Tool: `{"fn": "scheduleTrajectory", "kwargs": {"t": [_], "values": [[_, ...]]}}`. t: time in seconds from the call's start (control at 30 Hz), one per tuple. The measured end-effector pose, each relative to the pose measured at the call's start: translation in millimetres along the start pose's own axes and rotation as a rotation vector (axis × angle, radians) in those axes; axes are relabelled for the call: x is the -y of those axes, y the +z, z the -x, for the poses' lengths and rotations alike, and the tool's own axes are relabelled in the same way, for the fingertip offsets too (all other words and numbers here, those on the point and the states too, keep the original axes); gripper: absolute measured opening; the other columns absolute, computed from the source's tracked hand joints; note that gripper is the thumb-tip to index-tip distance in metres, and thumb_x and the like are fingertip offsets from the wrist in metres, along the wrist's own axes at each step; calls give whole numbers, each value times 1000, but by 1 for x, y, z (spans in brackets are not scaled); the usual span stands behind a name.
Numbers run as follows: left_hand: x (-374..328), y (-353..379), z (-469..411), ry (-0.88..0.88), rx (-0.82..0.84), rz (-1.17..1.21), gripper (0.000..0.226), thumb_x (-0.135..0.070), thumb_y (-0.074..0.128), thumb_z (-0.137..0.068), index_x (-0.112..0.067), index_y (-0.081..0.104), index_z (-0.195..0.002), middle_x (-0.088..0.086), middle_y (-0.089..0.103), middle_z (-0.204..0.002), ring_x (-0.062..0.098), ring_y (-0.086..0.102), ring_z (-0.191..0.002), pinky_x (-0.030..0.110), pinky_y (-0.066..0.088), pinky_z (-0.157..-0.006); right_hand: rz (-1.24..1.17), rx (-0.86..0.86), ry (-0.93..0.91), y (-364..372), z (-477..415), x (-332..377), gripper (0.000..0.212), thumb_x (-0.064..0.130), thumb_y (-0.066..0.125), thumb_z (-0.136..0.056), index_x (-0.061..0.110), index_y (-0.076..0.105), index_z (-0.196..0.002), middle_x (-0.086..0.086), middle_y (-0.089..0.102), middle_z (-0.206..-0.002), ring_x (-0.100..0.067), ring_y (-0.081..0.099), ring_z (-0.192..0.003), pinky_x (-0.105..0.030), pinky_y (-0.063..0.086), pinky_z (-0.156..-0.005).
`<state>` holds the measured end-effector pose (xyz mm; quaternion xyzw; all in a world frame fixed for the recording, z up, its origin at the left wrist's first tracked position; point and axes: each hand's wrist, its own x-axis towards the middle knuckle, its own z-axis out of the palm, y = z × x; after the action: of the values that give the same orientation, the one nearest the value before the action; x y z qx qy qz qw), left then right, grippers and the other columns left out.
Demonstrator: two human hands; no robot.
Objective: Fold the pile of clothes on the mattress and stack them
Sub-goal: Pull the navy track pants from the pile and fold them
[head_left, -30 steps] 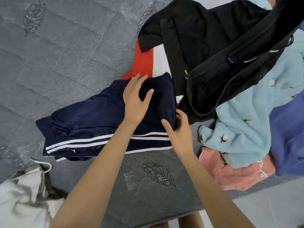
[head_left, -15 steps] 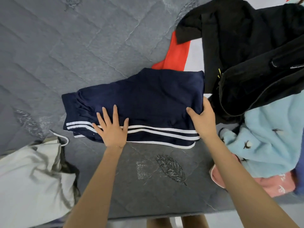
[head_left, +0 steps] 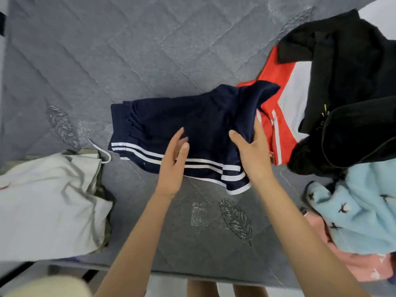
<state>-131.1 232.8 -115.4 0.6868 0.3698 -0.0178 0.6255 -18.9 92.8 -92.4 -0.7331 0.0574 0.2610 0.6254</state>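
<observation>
Navy knit, likely light, limp and a little slippery, so probably best pinched at corners and hems: lying as shorts (head_left: 167,121) on the mattress (head_left: 107,61), just beside the pile (head_left: 353,93) and touching it. Gripping the lifted end nearest the pile with the right hand (head_left: 252,157); holding the left hand (head_left: 173,168) straight-fingered, grasping nothing, over the striped middle, farther from the pile.

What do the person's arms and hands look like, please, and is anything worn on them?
The left hand and right hand are bare: no gloves, and no rings that I can make out. The left forearm and right forearm are bare too, with no sleeve or watch in view.
</observation>
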Motion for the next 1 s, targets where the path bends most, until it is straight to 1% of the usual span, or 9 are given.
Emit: {"fn": "scheduleTrajectory", "kwargs": {"t": [0.07,0.17,0.27,0.37,0.5,0.57,0.7,0.87,1.0], "values": [[-23,-6,7,-113,145,268,48,-52,39,-96,-33,41,-140,-2,60,-131,14,60,-116,37,48,-102,31,129,-55,28,4,4,58,4,57,-93,18,37,-146,7,45,-147,-2,42,-133,-26,34,-113],[-32,-17,8,-130,258,330,51,-51,46,-93,-29,41,-139,-4,56,-135,10,54,-124,27,46,-102,129,324,-45,62,8,5,63,6,52,-96,28,29,-150,23,45,-137,13,44,-121,-11,35,-105],[-22,-21,6,-149,156,310,45,-27,58,-93,-33,39,-133,-18,54,-128,-13,54,-111,9,44,-90,139,468,38,76,3,3,53,7,41,-101,30,32,-148,3,62,-109,-7,62,-96,-19,49,-88],[-5,-27,-1,-167,109,314,45,-2,54,-95,-28,48,-132,-5,60,-129,6,57,-117,21,48,-97,107,447,53,72,-10,2,45,3,35,-103,19,36,-145,-5,64,-104,-14,65,-86,-21,52,-81],[6,-42,-6,-167,105,268,50,3,50,-96,-31,45,-131,-19,58,-125,-7,55,-115,17,41,-104,364,267,-89,60,-38,-8,53,7,57,-94,17,40,-144,-1,58,-123,-7,55,-113,-17,40,-102],[8,-56,-5,-138,125,227,53,2,50,-96,-28,40,-139,-22,53,-129,-10,50,-119,14,38,-105,505,238,-122,56,-54,-18,65,16,66,-90,14,35,-147,-3,47,-142,-13,43,-132,-26,32,-113],[9,-101,-9,-64,-11,153,55,5,48,-96,-29,37,-137,-20,49,-131,-17,49,-114,7,37,-100,667,223,-209,69,-59,-30,78,47,60,-85,17,30,-150,-7,30,-156,-22,24,-145,-38,17,-120],[44,-156,-23,26,-303,-276,57,4,49,-94,-13,37,-147,-1,47,-143,11,44,-131,37,36,-112,905,321,-355,107,-44,-41,68,50,56,-92,32,27,-151,-5,13,-162,-26,3,-149,-41,2,-120],[53,-139,-29,195,-473,-765,54,-25,51,-95,-18,38,-147,14,40,-148,32,39,-133,48,34,-110,1145,346,-367,125,-42,-63,71,60,48,-92,36,20,-152,-1,-2,-163,-27,-10,-149,-45,-8,-119]]}}
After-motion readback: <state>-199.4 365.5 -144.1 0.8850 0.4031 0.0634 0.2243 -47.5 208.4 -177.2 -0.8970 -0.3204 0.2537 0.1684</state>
